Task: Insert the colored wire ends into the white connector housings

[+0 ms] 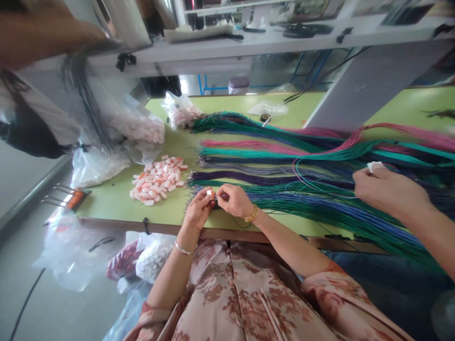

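- Left hand [199, 209] pinches a small white-orange connector [210, 193] over the desk [113, 204], near its front edge.
- Right hand [236, 201]: fingers pinched closed right beside it; can't tell what they grip.
- Connector pile [158, 181] left, wire bundles [273, 178] right.

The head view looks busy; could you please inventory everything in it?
Table: one, green, centre
Loose pieces: dozens, white and orange, left of hands
Wire bundles: several, green, blue, purple, grey, pink, along table
Bags of pieces: at least two, pinkish, back left
Tape roll: one, black, table's back
Pronged tool: one, orange, table's left
Hanging wires: many, dark grey, left
Shelf: one, white, above table
Shelf items: several, mostly black, unclear
Lower bags: several, clear, bottom left
Held piece: one, white and orange, left fingertips
Co-worker's hand: one, holding something white, right
Shirt: one, pink with brown, bottom
Left hand: one, silver bangle, on held piece
Right hand: one, yellow bracelet, apparently pinching a wire
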`<state>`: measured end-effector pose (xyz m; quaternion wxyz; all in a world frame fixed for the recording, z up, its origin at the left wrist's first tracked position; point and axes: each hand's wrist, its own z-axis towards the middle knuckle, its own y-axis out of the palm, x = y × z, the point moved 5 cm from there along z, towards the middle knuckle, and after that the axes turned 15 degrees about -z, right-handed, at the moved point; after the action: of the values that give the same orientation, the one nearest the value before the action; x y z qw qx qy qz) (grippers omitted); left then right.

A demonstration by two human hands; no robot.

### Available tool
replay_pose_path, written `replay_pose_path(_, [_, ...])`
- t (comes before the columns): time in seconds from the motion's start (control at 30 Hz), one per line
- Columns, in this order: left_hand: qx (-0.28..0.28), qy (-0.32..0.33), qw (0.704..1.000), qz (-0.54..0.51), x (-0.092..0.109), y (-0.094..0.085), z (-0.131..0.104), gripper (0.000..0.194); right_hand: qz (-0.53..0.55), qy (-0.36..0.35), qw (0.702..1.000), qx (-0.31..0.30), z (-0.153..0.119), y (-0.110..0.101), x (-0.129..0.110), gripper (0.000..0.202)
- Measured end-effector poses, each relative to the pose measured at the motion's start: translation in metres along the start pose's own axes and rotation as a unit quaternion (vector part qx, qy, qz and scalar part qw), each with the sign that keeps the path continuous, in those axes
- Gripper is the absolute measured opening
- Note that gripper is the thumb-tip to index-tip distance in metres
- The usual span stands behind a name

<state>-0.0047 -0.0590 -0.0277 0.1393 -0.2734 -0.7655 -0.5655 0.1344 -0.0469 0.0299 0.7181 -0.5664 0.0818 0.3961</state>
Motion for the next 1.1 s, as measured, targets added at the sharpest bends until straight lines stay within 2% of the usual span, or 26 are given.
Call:
replay_pose_path(0.2, [0.006,0.000,1.000,-0.002,0.0000,0.0016,-0.0014,0.030,0.009,-0.007,1.000,0.015,-0.0018,0.0005,0.0004,0.008])
replay_pose_path(0.33, [0.025,0.012,1.000,0.007,-0.0001,0.0019,-0.0025,0.030,0.011,-0.004,1.000,0.015,-0.0022,0.0000,0.0003,0.007])
replay_pose_path(0.7, [0.032,0.025,0.999,0.018,-0.0006,0.0013,-0.0038,0.032,0.010,0.000,1.000,0.007,-0.0013,0.0027,0.0008,0.010])
replay_pose_path(0.9, [0.038,0.072,0.996,0.025,-0.0057,0.0049,-0.0055,0.033,-0.026,-0.017,0.999,0.013,-0.0009,0.0082,-0.0008,0.012])
replay_pose_path(1.1, [0.049,0.094,0.994,0.030,-0.0016,0.0061,-0.0072,0.036,-0.006,-0.018,1.000,-0.001,-0.0014,0.0090,-0.0012,0.014])
